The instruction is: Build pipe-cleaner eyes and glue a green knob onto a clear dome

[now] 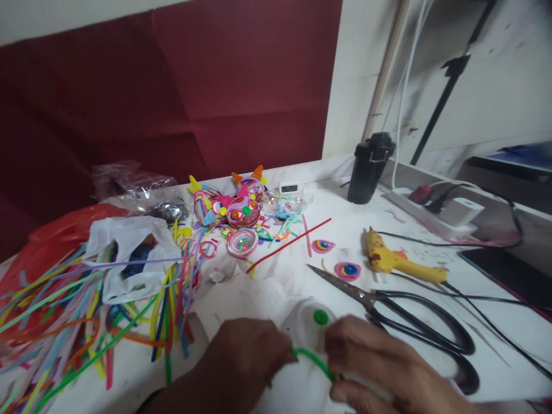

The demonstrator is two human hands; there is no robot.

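One green pipe cleaner [314,359] is spanning the gap between the left hand [250,348] and the right hand [375,356], and the likeliest trouble is lying in that short stretch: if the fingers are pulling or twisting unevenly, its gentle arc could be turning into a kink. An end could also be slipping free, since each grip seems to be catching it close to the fingertips.

Crowding is adding a second risk. A translucent rounded piece [297,325] bearing a green disc [320,317] is sitting just beyond the strip, near the right fingers, so a knuckle could be nudging it askew; how firmly the disc is attached, I cannot tell. Black-handled scissors [373,297] are lying beside the right hand, where a sideways sweep could be striking them. Farther off, a yellow glue gun [401,265] is resting near an eye-shaped piece [348,271]; whether it is hot is not showing. The left forearm, passing close to the loose coloured pipe cleaners [160,313], could be dragging some along.

As for position, the green strip is running low in the view, directly between the hands. The left hand is pinching its left end, fingers drawn together; the right is holding the other end narrowly between thumb and fingers. Blur is hiding the exact contact.
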